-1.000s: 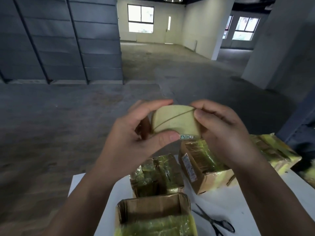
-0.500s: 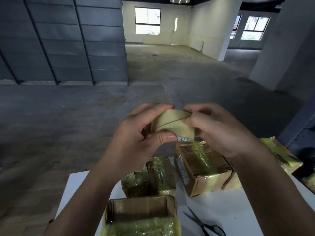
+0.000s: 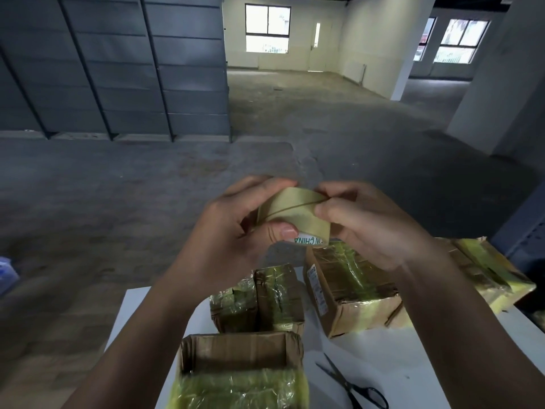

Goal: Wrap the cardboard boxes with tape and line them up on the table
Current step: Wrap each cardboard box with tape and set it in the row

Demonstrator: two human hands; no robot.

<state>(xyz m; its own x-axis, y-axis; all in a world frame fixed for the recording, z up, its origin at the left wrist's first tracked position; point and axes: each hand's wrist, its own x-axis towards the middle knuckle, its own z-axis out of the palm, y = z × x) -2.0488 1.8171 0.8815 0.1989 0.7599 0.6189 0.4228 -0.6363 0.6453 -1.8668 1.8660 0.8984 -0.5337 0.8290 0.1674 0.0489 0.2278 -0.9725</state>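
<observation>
the tape roll [image 3: 290,215] is held up in the middle of the frame, above the boxes and off the tabletop [image 3: 383,349]. the left hand [image 3: 236,234] grips it, fingers curled over the top and thumb pressed under the lower rim, which steadies it with the outer face turned toward the camera. the right hand [image 3: 362,228] pinches at the roll's upper right edge, fingertips closed where a dark line crosses the tape. this looks like picking for the loose end so a strip can be pulled free.

at the bottom centre, the nearest cardboard box [image 3: 239,370] shows bare card above and yellowish film across its front, so it is probably the one due for tape. beyond it a small wrapped box [image 3: 256,299] and, to its right, a larger wrapped box [image 3: 351,287] lie on the white tabletop, with another box [image 3: 486,276] at the right edge. they sit at differing angles, so the lining-up seems unfinished. scissors [image 3: 354,388] lie at the lower right, handy for cutting.
</observation>
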